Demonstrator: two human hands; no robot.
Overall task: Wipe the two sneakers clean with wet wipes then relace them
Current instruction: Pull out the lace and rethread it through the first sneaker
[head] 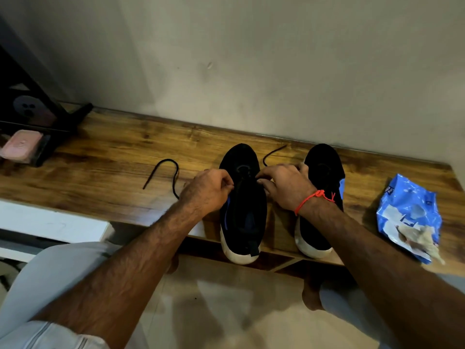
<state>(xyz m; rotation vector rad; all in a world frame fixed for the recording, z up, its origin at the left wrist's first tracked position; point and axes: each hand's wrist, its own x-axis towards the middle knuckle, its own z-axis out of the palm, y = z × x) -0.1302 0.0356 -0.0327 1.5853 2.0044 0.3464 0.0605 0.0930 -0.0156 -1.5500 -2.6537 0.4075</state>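
Observation:
Two black sneakers with white soles stand toe to the wall on a wooden shelf [113, 177]. The left sneaker [242, 212] lies between my hands. My left hand [207, 191] pinches a black lace at the shoe's left eyelet side. My right hand [283, 183] pinches the lace at its right side, and one lace end [273, 152] trails toward the wall. The right sneaker [324, 167] stands partly behind my right wrist. The other end of the black lace [163, 172] loops over the wood to the left of my left hand.
A blue wet wipes pack [407, 210] with a crumpled used wipe [420, 239] on it lies at the shelf's right end. A black stand [57, 132] and a pink box [21, 146] sit at the far left. The wall runs close behind the shoes.

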